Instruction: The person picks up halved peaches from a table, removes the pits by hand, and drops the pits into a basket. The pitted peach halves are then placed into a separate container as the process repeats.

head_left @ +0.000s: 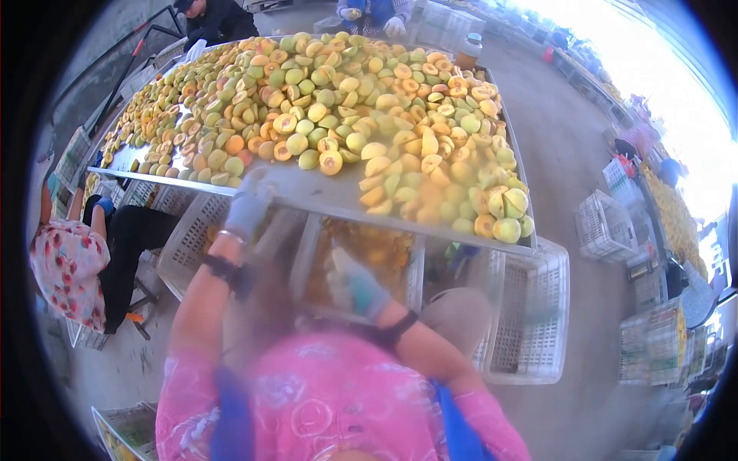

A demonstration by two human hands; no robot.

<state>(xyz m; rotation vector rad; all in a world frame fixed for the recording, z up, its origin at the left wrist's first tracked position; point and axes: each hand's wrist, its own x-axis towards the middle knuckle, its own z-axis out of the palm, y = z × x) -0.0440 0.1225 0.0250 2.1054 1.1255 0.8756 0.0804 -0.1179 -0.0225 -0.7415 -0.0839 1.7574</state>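
A broad metal-edged table (pixel 307 182) carries a big heap of yellow-green fruit halves (pixel 330 100) that look like peaches, some with the cut face up. My left hand (pixel 250 206), in a pale glove, is at the table's near edge, fingertips close to the nearest fruit. Lower and to its right, my right hand (pixel 355 286), in a white and teal glove, hangs over a pale crate (pixel 416 273) with orange-yellow fruit pieces in it. Both hands are smeared, so I cannot tell whether either holds a piece.
White plastic crates stand below the table, one on the left (pixel 184 238) and one on the right (pixel 550 307). A seated person (pixel 73 269) is at the left; two others work along the far side. A jar (pixel 468 52) stands at the far right corner. More crates (pixel 603 223) line the right.
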